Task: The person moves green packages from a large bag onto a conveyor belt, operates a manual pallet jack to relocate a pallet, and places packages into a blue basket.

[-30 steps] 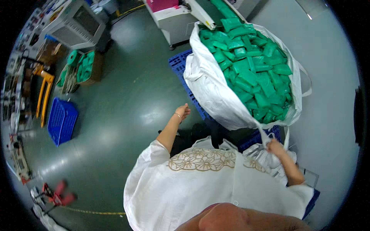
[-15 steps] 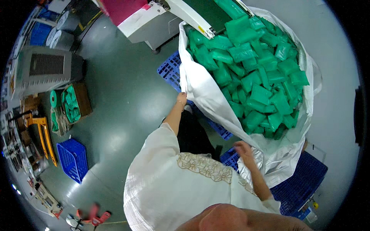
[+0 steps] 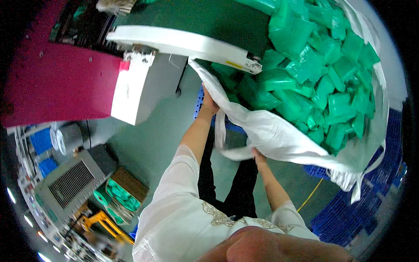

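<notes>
A large white bulk bag (image 3: 279, 135) stands in front of me, its mouth folded wide. Inside lies a heap of green plastic packets (image 3: 301, 65), shiny and pillow-shaped. My left hand (image 3: 210, 99) is closed on the bag's near left side, its fingertips partly hidden by the fabric. Lower and to the right, my right hand (image 3: 259, 156) grips the bag's near edge, beside a loose white strap loop (image 3: 238, 153). The finger ends of that hand are partly covered.
A conveyor's white side rail (image 3: 183, 41) reaches over the bag's left rim, beside a magenta machine panel (image 3: 65, 83). Blue pallet parts (image 3: 199, 102) show below the bag; blue crates (image 3: 345, 218) stand right. At lower left are a grey cooler (image 3: 72, 179) and an orange pallet jack (image 3: 104, 222).
My view has turned and come closer to the conveyor. My right hand has moved from beside the bag's lower corner to its near side, close to my left hand, which stays on the bag.
</notes>
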The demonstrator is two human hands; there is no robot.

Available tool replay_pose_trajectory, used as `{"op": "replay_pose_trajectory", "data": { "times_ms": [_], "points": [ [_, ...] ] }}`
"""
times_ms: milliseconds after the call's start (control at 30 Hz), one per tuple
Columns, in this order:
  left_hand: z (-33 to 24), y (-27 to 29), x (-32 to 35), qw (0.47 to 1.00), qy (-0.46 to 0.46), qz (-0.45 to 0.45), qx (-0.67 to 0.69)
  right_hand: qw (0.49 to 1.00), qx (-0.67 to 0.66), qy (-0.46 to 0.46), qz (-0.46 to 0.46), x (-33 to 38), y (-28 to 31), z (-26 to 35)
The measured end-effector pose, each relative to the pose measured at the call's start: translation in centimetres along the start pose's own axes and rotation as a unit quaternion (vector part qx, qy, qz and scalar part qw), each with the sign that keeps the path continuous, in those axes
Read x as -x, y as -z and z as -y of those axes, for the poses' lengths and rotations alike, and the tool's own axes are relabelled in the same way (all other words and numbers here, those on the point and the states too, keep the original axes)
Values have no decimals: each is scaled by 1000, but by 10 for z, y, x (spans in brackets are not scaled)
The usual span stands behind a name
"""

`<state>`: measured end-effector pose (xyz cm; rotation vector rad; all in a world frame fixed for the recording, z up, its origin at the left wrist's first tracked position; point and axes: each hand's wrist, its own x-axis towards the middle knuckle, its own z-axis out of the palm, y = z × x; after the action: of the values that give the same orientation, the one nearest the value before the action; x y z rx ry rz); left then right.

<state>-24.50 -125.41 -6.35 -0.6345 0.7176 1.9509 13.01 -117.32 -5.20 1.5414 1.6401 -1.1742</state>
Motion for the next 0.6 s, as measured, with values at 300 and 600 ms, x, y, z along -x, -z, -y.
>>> {"op": "replay_pose_trajectory", "data": {
  "times_ms": [300,600],
  "points": [
    [-55,-49,38,931,259,35,-254,942,-211,255,59,332,85,116],
    [-98,-175,157,799,-6,-147,-583,943,-177,281,12,375,144,126]
  ]
}}
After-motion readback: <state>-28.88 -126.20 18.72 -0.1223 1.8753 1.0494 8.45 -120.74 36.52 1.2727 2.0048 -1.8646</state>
